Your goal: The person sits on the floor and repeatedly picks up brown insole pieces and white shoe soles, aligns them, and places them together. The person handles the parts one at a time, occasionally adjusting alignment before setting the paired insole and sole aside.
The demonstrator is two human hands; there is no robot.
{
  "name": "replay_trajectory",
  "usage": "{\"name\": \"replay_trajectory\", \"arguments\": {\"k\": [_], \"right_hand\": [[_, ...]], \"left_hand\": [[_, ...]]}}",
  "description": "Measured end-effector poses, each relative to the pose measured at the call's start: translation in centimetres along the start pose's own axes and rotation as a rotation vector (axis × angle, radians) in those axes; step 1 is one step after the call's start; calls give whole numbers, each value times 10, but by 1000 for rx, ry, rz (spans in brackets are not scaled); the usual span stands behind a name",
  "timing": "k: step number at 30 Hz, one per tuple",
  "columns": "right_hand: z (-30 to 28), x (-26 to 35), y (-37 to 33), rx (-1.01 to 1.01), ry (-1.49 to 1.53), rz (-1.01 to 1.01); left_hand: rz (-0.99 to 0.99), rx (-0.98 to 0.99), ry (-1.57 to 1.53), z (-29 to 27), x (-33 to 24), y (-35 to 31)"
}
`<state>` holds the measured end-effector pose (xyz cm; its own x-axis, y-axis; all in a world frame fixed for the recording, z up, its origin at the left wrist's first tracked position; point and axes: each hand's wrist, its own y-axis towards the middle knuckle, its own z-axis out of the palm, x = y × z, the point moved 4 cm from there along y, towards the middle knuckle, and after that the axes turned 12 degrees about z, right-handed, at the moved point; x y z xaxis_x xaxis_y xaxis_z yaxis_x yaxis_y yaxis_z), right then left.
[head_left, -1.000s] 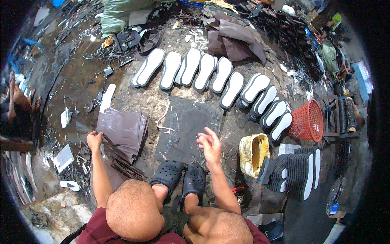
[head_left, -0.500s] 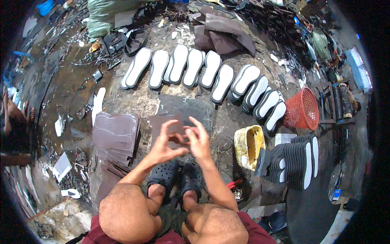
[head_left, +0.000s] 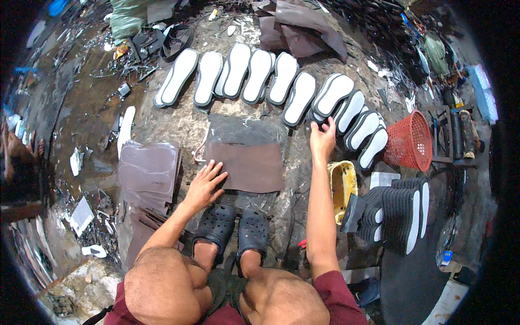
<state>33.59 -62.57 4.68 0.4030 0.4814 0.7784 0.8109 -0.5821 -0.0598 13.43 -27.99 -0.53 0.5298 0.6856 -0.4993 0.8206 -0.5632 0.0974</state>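
Note:
A dark brown rectangular sheet (head_left: 252,165) lies on a grey-black board (head_left: 238,128) in front of my feet. My left hand (head_left: 205,185) is flat with its fingers spread, over the sheet's left edge. Stretched out to the right, my right hand (head_left: 323,142) reaches the near end of a stack of white-topped, dark-edged shoe soles (head_left: 333,96). Its fingers look apart at that end; whether they grip a sole I cannot make out. Left of the sheet sits a pile of brown sheets with sole outlines (head_left: 149,168).
More white-topped soles (head_left: 235,70) stand in an arc across the far side. A yellow tub (head_left: 342,187), a red basket (head_left: 409,142) and stacked black soles (head_left: 401,216) are at the right. Folded brown material (head_left: 300,30) lies at the back, scraps around it.
My hands were raised close together over the brown sheet. The left has come down to its left edge; the right has moved out to the sole stack.

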Motion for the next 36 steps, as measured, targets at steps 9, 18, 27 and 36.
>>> {"name": "replay_trajectory", "arguments": {"k": [9,18,27,36], "right_hand": [[55,31,23,-193,-600,94],[58,30,33,-103,-692,44],[47,19,49,-21,-525,43],[48,31,47,-85,-534,86]], "left_hand": [[-27,-120,-6,-9,4,-2],[-49,-219,316,-24,11,79],[-437,-370,-1097,-93,19,66],[-1183,-622,-1658,50,-52,34]]}}
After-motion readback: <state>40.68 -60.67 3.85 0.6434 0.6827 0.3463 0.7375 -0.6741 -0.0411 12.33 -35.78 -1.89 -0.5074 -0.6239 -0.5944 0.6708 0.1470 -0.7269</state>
